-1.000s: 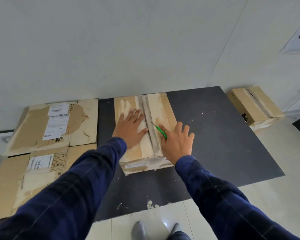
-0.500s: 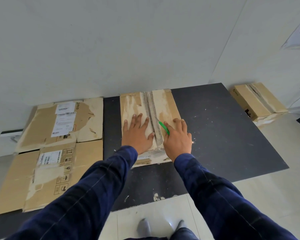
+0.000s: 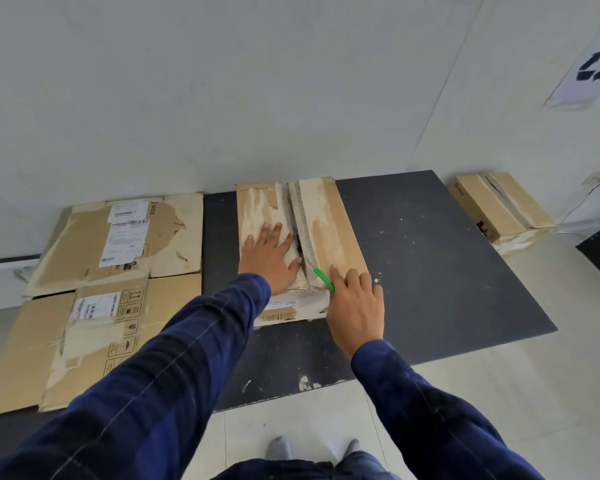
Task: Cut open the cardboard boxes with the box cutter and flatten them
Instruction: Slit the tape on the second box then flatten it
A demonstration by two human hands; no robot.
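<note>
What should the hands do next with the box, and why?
Probably pull the cutter the last bit along the seam to the near edge of the box. The right hand holds the cutter close to that end, a dark gap already shows farther up the seam, and the left hand presses flat on the left flap, steadying it.

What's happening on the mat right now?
A person is cutting open the box on the black mat. The left hand presses flat on the box's left flap, while the right hand holds the green cutter at the near end of the top seam. Two flattened boxes lie to the left. A spare box, not flattened, sits off the mat on the right.
</note>
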